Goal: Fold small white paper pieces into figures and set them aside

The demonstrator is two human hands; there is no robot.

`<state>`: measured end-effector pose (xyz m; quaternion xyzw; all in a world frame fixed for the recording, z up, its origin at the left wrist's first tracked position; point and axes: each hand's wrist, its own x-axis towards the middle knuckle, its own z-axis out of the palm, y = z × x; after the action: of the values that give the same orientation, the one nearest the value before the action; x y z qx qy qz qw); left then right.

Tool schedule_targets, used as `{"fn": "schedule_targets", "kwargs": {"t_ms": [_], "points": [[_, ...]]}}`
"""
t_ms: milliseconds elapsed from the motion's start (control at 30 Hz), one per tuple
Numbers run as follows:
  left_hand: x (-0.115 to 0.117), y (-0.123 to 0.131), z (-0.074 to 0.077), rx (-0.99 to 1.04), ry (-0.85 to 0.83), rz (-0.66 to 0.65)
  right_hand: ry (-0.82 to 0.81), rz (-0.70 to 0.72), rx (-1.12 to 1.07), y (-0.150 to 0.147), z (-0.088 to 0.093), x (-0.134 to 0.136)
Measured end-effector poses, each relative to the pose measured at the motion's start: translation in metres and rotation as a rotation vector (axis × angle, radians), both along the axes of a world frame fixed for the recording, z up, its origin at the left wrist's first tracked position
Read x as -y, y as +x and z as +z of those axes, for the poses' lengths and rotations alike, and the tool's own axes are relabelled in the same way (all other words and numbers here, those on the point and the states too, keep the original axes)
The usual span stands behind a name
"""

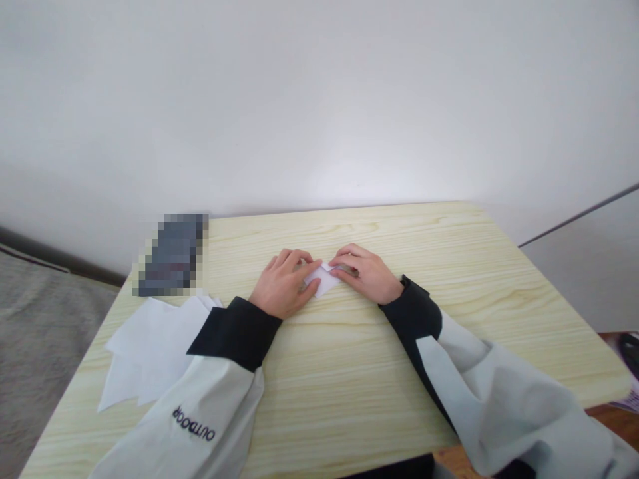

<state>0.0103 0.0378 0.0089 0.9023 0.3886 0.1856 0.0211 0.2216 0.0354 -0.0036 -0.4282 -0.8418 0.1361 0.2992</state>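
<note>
A small folded piece of white paper lies on the light wooden table near its middle. My left hand rests on the paper's left side, fingers curled and pressing it down. My right hand covers the right side, fingertips pinched on the fold. Much of the paper is hidden under both hands. Both arms wear white sleeves with black cuffs.
A pile of white paper sheets lies at the table's left edge, partly under my left sleeve. A dark, blurred-out flat object sits at the back left corner. A pale wall stands right behind the table.
</note>
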Motion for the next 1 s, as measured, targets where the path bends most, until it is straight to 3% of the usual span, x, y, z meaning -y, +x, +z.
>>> {"fn": "schedule_targets", "kwargs": {"t_ms": [333, 500, 1000], "points": [[-0.0033, 0.0004, -0.0014, 0.116, -0.105, -0.018, -0.045, -0.045, -0.039, -0.0021, 0.0028, 0.0016], [-0.0043, 0.0003, -0.002, 0.174, -0.147, -0.053, -0.045, -0.022, -0.051, -0.0008, 0.0024, 0.0004], [0.0008, 0.0043, 0.0014, 0.409, -0.355, 0.027, -0.091, 0.088, -0.179, -0.008, 0.0059, 0.009]]}}
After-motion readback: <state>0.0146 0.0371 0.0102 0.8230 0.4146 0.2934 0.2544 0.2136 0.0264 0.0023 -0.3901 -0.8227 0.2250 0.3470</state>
